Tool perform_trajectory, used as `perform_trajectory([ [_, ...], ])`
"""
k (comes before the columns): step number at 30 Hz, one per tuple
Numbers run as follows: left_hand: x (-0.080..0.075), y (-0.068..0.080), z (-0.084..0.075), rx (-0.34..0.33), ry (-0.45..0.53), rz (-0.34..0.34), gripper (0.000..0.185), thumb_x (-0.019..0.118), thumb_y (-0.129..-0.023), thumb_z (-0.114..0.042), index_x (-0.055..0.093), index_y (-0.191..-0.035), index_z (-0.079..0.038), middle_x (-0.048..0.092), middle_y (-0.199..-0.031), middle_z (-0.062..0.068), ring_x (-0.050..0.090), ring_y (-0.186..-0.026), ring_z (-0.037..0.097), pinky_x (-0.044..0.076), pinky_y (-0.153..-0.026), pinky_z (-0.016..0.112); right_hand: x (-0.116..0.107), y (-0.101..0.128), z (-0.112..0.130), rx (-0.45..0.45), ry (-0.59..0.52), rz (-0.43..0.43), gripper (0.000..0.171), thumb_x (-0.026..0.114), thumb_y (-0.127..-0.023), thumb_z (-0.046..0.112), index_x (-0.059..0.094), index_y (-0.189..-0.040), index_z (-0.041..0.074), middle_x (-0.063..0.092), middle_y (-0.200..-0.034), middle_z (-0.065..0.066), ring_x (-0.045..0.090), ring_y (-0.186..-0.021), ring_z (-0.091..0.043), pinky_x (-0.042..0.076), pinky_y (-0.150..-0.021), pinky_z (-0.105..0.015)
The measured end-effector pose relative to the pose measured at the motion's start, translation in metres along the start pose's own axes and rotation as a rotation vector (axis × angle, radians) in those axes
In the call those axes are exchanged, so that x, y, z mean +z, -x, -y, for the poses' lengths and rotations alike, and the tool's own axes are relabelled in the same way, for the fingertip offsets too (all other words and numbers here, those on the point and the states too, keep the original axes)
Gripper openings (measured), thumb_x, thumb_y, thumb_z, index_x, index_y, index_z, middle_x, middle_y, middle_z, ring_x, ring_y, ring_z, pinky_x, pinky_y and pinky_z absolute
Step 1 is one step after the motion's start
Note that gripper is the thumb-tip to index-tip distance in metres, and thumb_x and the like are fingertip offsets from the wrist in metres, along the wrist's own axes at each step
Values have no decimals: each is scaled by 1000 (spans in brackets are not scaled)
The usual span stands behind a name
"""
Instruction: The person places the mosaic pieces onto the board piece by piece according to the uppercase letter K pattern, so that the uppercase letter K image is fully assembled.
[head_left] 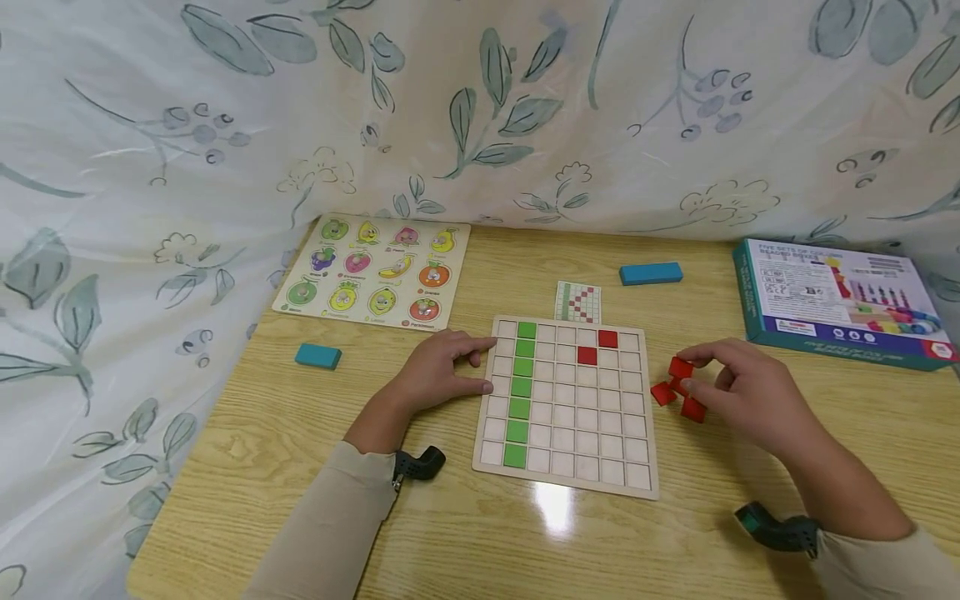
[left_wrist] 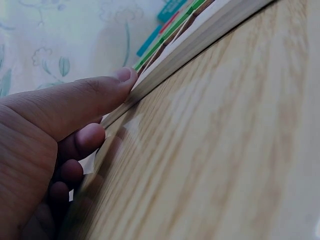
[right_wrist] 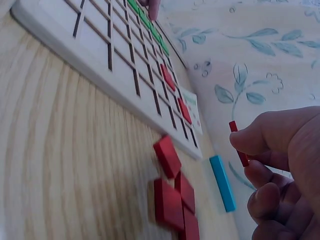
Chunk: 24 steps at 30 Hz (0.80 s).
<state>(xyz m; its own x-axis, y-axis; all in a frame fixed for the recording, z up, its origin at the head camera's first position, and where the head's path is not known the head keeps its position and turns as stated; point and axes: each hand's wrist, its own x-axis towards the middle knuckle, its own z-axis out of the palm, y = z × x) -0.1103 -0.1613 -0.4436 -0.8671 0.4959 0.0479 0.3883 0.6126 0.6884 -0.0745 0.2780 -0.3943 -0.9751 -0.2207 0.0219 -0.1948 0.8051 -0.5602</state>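
Note:
A wooden grid board (head_left: 565,417) lies on the table, with a column of green square tiles (head_left: 519,387) near its left side. Two red tiles (head_left: 587,356) sit diagonally in its upper right cells. My left hand (head_left: 438,371) rests at the board's left edge, thumb and index finger touching it, other fingers bent. Between thumb and fingers, my right hand (head_left: 750,392) pinches a red square tile (right_wrist: 239,143), held up on edge. Several loose red tiles (right_wrist: 169,205) lie below that hand, right of the board. A small pattern card (head_left: 578,302) lies against the board's top edge.
A fruit picture board (head_left: 371,271) lies at the back left, with a teal block (head_left: 318,357) in front of it. Behind the grid board lies a blue block (head_left: 651,273). The toy box (head_left: 847,300) occupies the back right, before a leaf-patterned curtain (head_left: 480,108).

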Motion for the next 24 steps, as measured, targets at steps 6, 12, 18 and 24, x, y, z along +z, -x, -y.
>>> perform_trajectory([
  [6,-1,0,0,-3,3,5,67,94,-84,-32,70,-144,-14,61,-96,-8,53,-95,14,43,-91,36,2,-7,14,-31,-4,27,35,86,-92,15,76,-125,12,67,-115,-11,52,-75,-21,43,-54,-28],
  [12,-2,-1,-1,-10,1,16,67,93,-85,-32,69,-145,-14,61,-96,-8,52,-94,14,43,-89,36,5,-12,26,-69,-11,35,33,85,-92,12,76,-124,13,65,-112,-10,51,-71,-19,41,-51,-28],
  [18,-3,-1,-2,-13,1,13,67,93,-85,-32,69,-145,-14,61,-95,-8,53,-94,14,43,-89,37,11,-18,36,-81,-56,61,30,84,-92,9,77,-121,16,66,-114,-7,54,-66,-18,44,-51,-29],
  [24,-3,-1,-3,-16,1,14,68,93,-85,-31,69,-146,-14,61,-96,-8,53,-95,14,43,-90,36,21,-25,44,-96,-73,80,29,85,-91,11,78,-120,16,67,-114,-5,52,-74,-20,43,-57,-29],
])
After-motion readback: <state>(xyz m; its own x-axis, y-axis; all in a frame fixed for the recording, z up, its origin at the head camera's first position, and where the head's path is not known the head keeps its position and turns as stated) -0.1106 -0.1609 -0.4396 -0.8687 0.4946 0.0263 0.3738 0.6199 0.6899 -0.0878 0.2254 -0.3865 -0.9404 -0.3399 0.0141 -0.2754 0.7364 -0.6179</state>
